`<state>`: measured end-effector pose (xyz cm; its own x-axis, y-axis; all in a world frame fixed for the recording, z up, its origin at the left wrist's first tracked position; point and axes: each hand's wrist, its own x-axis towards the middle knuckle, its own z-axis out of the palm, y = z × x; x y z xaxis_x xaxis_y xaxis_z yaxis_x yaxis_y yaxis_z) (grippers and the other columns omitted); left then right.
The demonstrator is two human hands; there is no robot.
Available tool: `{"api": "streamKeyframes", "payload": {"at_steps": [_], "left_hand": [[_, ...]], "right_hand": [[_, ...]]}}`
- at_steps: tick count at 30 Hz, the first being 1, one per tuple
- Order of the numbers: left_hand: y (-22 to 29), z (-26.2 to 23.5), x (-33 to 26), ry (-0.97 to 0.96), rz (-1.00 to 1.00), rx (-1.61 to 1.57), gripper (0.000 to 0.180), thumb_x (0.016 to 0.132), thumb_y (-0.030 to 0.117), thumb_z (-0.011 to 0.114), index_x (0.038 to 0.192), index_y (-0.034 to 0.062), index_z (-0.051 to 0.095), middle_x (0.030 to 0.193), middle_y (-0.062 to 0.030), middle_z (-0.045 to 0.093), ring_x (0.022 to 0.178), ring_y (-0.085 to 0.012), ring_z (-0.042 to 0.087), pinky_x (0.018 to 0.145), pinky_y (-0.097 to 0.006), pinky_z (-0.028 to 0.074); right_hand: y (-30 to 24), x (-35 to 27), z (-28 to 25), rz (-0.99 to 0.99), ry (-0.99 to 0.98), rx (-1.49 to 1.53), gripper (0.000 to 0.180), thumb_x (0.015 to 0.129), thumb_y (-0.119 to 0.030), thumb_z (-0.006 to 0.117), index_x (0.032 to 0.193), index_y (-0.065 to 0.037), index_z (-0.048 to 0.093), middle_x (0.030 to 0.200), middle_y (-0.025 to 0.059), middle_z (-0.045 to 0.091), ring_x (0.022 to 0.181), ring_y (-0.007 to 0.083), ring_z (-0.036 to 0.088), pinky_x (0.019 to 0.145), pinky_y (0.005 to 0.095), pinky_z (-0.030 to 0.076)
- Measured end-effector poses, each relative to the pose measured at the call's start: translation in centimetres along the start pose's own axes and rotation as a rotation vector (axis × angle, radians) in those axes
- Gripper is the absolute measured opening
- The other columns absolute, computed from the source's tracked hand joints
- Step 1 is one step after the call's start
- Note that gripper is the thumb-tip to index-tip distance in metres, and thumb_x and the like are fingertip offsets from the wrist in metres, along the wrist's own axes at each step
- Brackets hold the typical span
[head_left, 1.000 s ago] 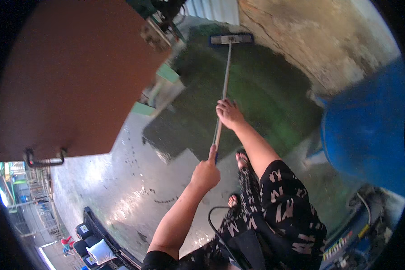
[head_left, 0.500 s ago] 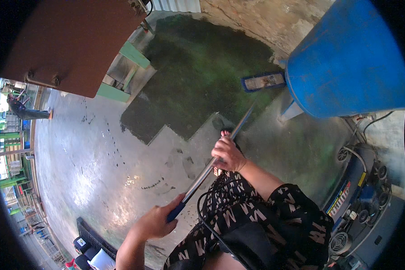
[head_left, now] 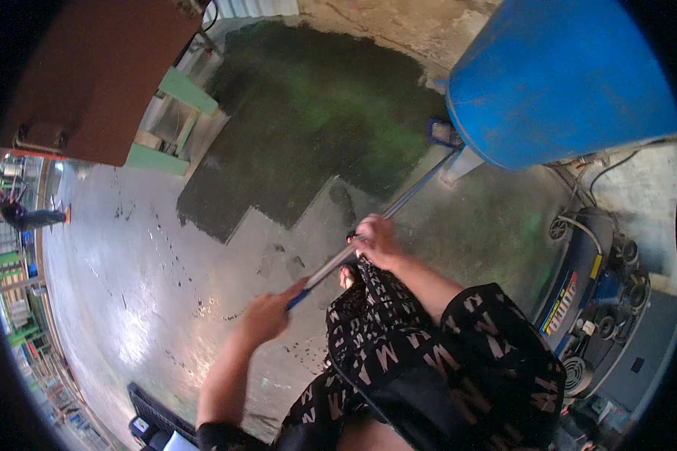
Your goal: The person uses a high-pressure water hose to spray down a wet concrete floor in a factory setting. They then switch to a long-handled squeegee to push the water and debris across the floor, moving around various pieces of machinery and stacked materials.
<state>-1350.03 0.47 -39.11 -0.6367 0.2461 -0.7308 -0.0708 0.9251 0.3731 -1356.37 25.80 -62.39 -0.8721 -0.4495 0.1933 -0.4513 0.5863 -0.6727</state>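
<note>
A flat mop's long metal pole runs slantwise in front of me. My left hand is closed round its blue grip end. My right hand grips the pole higher up, above my feet. The blue-edged mop head lies on the floor by the foot of a large blue barrel, which partly hides it. A wide dark wet patch with a stepped near edge covers the floor to the left of the mop head.
A brown panel on green legs stands at the upper left. An air compressor with hoses is on the right. A bare wall rises at the back. Far left, another person stands near racks.
The mop head has slid right, partly behind the barrel. The pole now slants more toward the right, and both hands have shifted with it. My view has turned slightly.
</note>
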Motion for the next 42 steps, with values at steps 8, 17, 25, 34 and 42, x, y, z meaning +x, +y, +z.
{"api": "streamKeyframes", "payload": {"at_steps": [8, 17, 25, 34, 42], "left_hand": [[0.4, -5.7, -14.1, 0.022, -0.177, 0.26, 0.065, 0.073, 0.005, 0.049, 0.131, 0.0291, 0.031, 0.063, -0.0213, 0.057, 0.063, -0.0398, 0.058, 0.062, -0.049, 0.046], [-0.9, -2.8, -27.0, -0.061, -0.24, 0.216, 0.07, 0.068, 0.007, 0.054, 0.132, 0.0223, 0.03, 0.062, -0.0204, 0.058, 0.065, -0.0399, 0.059, 0.064, -0.048, 0.048], [2.8, -6.0, -32.6, -0.219, -0.206, 0.188, 0.069, 0.065, 0.013, 0.058, 0.13, 0.0208, 0.035, 0.059, -0.0166, 0.056, 0.057, -0.0351, 0.059, 0.058, -0.042, 0.048], [17.4, -1.6, -28.7, -0.31, -0.175, 0.179, 0.073, 0.066, 0.02, 0.062, 0.133, 0.0213, 0.031, 0.063, -0.0138, 0.058, 0.057, -0.0324, 0.06, 0.058, -0.039, 0.047], [29.1, 11.8, -11.2, -0.039, 0.081, 0.348, 0.062, 0.076, 0.015, 0.051, 0.132, 0.013, 0.024, 0.068, -0.0221, 0.059, 0.064, -0.0406, 0.058, 0.062, -0.048, 0.048]], "right_hand": [[-14.0, 0.5, 2.0, 0.026, -0.028, 0.234, 0.048, 0.078, -0.056, 0.048, 0.096, -0.011, 0.048, 0.1, 0.0098, 0.042, 0.109, 0.0314, 0.035, 0.091, 0.0626, 0.009], [-26.6, -3.7, 1.8, 0.028, -0.03, 0.207, 0.049, 0.079, -0.059, 0.045, 0.086, -0.01, 0.051, 0.086, 0.0068, 0.048, 0.096, 0.0284, 0.046, 0.093, 0.0634, 0.014], [-30.6, -7.0, -3.4, -0.174, -0.138, 0.329, 0.046, 0.068, -0.054, 0.062, 0.066, -0.011, 0.047, 0.065, 0.0052, 0.051, 0.071, 0.0248, 0.054, 0.069, 0.0402, 0.035], [-20.7, -14.8, -12.0, -0.179, -0.059, 0.17, 0.028, 0.067, -0.025, 0.065, 0.055, -0.011, 0.043, 0.052, 0.0048, 0.049, 0.055, 0.0259, 0.053, 0.053, 0.0373, 0.037], [3.8, -20.7, -20.9, -0.127, -0.112, -0.18, 0.006, 0.066, -0.023, 0.063, 0.07, -0.019, 0.062, 0.06, 0.001, 0.055, 0.064, 0.0205, 0.058, 0.069, 0.0383, 0.039]]}}
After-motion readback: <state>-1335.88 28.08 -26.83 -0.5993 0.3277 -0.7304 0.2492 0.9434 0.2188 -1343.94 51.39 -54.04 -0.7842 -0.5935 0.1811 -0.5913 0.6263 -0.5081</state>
